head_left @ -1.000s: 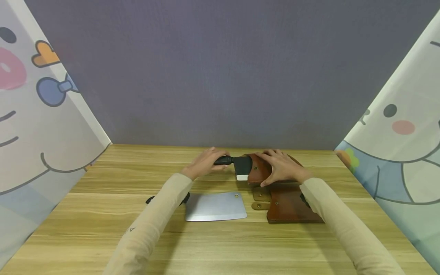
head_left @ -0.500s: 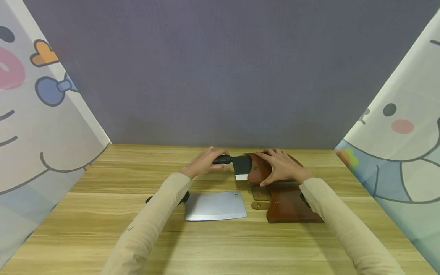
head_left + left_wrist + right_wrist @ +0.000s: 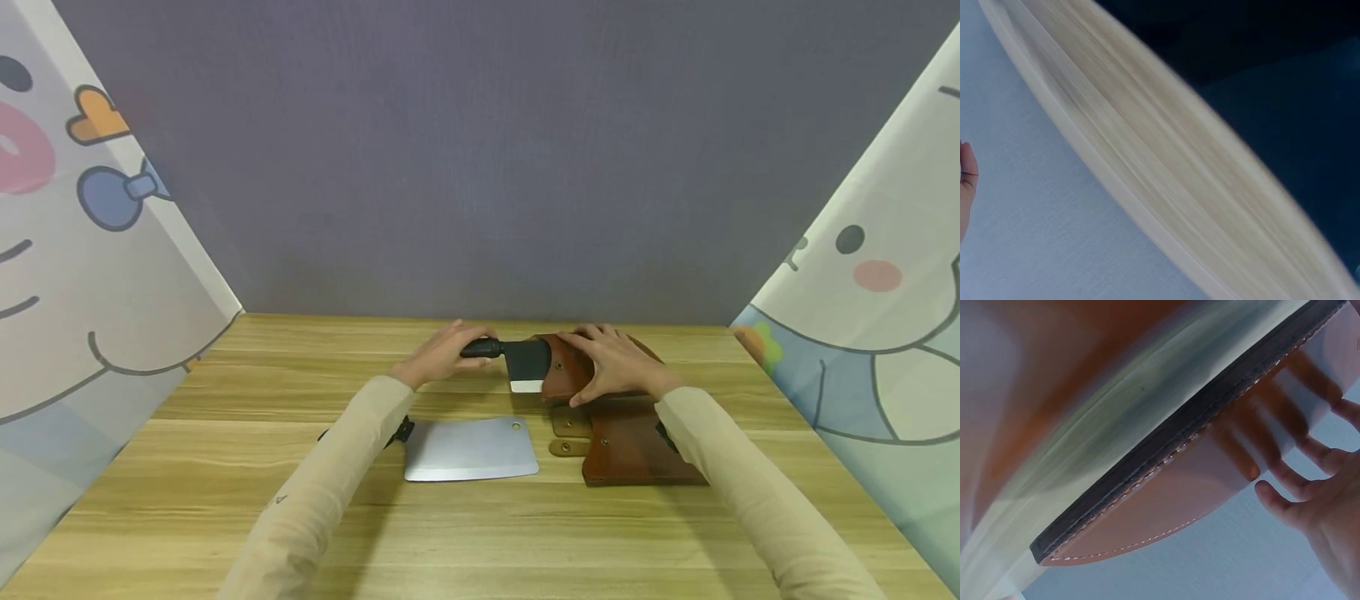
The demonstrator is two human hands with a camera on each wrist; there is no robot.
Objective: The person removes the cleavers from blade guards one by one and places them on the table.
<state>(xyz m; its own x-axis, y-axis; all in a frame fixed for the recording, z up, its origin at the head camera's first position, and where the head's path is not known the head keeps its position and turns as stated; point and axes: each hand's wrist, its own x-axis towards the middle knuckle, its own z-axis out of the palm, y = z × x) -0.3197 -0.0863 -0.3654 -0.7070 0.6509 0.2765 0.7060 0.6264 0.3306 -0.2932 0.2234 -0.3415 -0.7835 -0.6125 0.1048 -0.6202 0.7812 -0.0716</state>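
Observation:
Near the back of the table, my left hand [image 3: 444, 354] grips the black handle of a dark-bladed cleaver [image 3: 527, 360] with a bright cutting edge. Most of its blade is hidden inside a brown leather sheath [image 3: 558, 383]. My right hand [image 3: 615, 367] holds that sheath, thumb at the near side and fingers spread over the far side. The right wrist view shows the sheath's stitched seam [image 3: 1141, 509] and the fingers against the leather. Only a bit of the left hand [image 3: 967, 181] enters the left wrist view.
A silver cleaver [image 3: 471, 450] lies on the wooden table [image 3: 480, 542], its handle partly under the left sleeve. Right of it lies a second brown sheath [image 3: 633, 458] with tan snap straps [image 3: 570, 448], partly under the right forearm. A grey wall [image 3: 480, 167] stands behind.
My left hand and the cleaver have shifted slightly left, so slightly more blade shows outside the sheath. The right hand and sheath stay nearly in place.

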